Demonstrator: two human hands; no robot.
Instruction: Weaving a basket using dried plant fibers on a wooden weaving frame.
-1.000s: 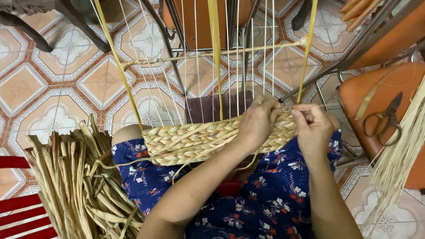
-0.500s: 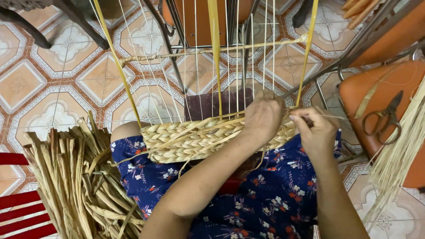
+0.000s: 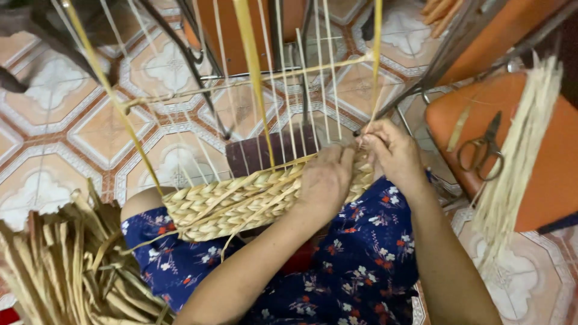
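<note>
Left hand (image 3: 325, 180) presses flat on the pale braided straw mat (image 3: 241, 204), centre frame; right hand (image 3: 391, 150) pinches a thin straw strand (image 3: 374, 72). Pulled hard, the strand might snap.

The woven band (image 3: 241, 204) is pale straw yellow, plaited in a repeating braid pattern. The upright strands (image 3: 283, 90) run cream to brighter yellow. At near left, the bundle of dried leaves (image 3: 66, 271) is dull olive-tan. The dress (image 3: 355, 265) is dark navy with small white, blue and red flowers. The floor tiles (image 3: 78, 126) carry white scrollwork inside orange and terracotta borders. At right, the chair seat (image 3: 542, 168) is orange, the scissors (image 3: 481, 147) on it a dull bronze-grey, and the loose fibres (image 3: 512, 174) pale cream.
</note>
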